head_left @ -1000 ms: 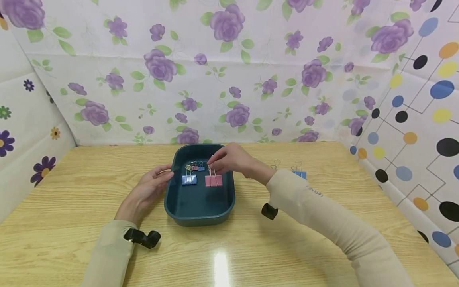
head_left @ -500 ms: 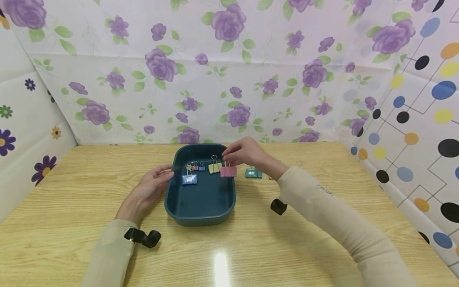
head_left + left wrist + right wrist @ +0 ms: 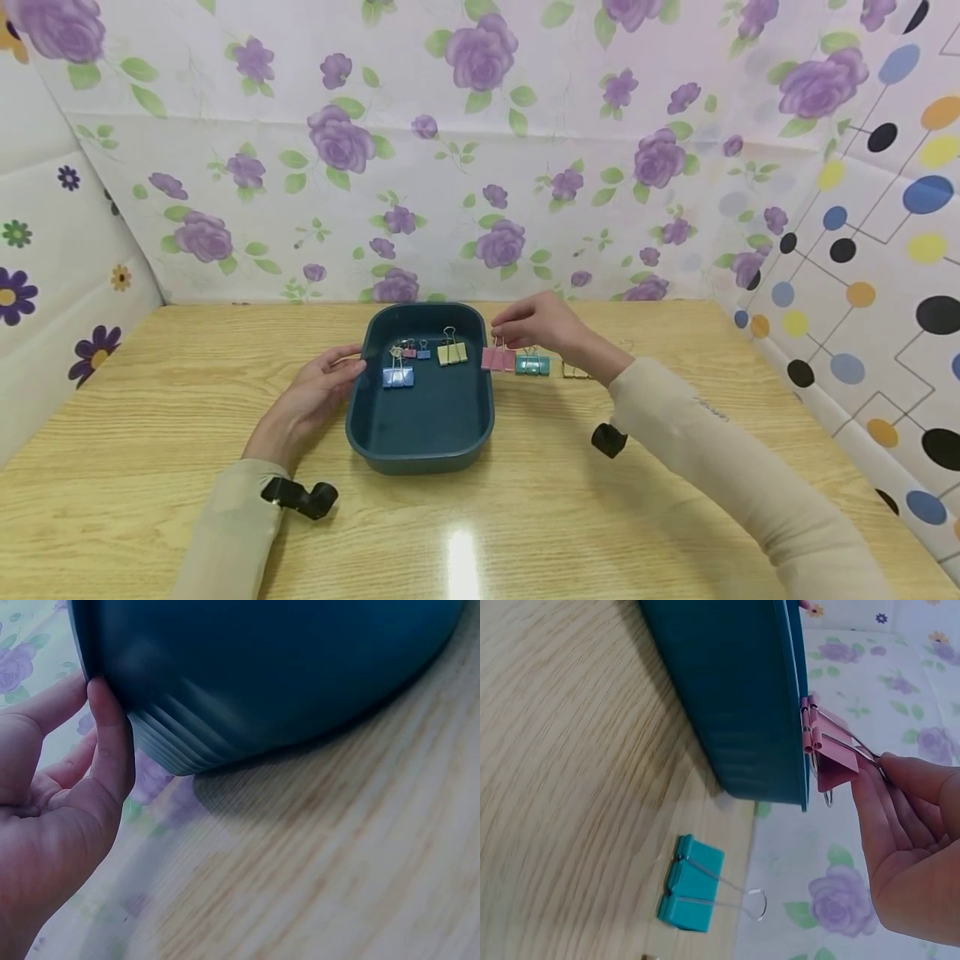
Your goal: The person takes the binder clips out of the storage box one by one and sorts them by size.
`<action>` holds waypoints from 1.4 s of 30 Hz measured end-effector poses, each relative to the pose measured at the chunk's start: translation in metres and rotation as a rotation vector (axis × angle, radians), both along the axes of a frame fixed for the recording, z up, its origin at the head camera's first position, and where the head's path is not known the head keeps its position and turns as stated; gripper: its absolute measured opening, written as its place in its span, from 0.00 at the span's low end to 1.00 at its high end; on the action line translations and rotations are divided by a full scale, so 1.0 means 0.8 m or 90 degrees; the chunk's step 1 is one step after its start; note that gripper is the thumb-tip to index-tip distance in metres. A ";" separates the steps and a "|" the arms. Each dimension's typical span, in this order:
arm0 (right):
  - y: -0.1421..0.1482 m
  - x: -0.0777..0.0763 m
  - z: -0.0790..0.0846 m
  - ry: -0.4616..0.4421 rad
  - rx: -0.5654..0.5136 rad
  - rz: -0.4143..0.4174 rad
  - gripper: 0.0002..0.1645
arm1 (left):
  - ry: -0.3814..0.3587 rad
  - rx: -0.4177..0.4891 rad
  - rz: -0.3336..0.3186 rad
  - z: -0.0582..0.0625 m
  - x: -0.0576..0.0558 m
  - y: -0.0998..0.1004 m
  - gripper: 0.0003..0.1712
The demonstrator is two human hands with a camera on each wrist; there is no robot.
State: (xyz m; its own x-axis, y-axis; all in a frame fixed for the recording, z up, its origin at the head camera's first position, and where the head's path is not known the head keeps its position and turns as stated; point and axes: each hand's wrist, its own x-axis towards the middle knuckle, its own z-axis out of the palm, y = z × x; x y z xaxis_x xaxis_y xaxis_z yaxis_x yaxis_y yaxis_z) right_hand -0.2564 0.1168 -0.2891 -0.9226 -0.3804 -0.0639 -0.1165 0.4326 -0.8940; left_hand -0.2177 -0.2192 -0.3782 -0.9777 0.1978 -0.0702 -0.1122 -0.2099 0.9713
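My right hand [image 3: 553, 323] pinches a pink binder clip [image 3: 498, 358] by its wire handle. In the right wrist view the pink clip's body overlaps the rim of the dark teal plastic bin [image 3: 727, 705]. My left hand [image 3: 64, 795] pinches the bin's rim between thumb and finger at the left side. Inside the bin, a yellow binder clip [image 3: 452, 354] lies at the right and a blue binder clip [image 3: 398, 377] at the left. Small red [image 3: 408, 353] and blue [image 3: 423, 354] clips lie behind them.
On the wooden table [image 3: 600, 500] right of the bin lies a teal binder clip [image 3: 532, 366]. Beside it a yellowish clip [image 3: 576, 370] is partly hidden by my right wrist. Flowered cloth [image 3: 480, 192] hangs behind the table, and a dotted cloth [image 3: 862, 292] at the right.
My right hand has carried the pink clip from inside the bin rightward to its right rim. The yellow clip in the bin and the teal clip came into view. My left hand stays at the rim.
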 end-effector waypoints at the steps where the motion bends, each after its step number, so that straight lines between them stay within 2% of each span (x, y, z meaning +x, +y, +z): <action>1: 0.003 0.000 0.000 -0.001 -0.002 -0.002 0.13 | 0.001 -0.005 0.000 0.000 0.000 0.000 0.31; 5: 0.013 0.000 -0.004 -0.012 -0.013 -0.003 0.15 | 0.005 -0.014 -0.001 0.000 0.000 -0.001 0.31; 12: 0.027 -0.002 -0.016 -0.032 -0.007 -0.021 0.11 | 0.005 -0.029 -0.003 0.000 0.001 -0.001 0.32; 19: 0.042 0.002 -0.036 -0.057 0.014 -0.019 0.13 | 0.002 -0.026 0.000 0.001 0.002 -0.002 0.32; 26: 0.058 0.010 -0.059 -0.102 -0.013 -0.027 0.10 | 0.003 -0.047 -0.001 0.001 0.002 -0.001 0.34; 32: 0.068 0.016 -0.076 -0.109 -0.009 -0.018 0.11 | -0.004 -0.036 -0.002 0.001 0.001 -0.001 0.33; 39: 0.065 0.015 -0.082 -0.090 -0.013 0.004 0.12 | -0.004 -0.036 0.001 0.002 0.002 0.000 0.32; 42: 0.062 0.017 -0.081 -0.100 -0.019 0.005 0.12 | -0.003 -0.040 -0.001 0.003 0.002 0.000 0.33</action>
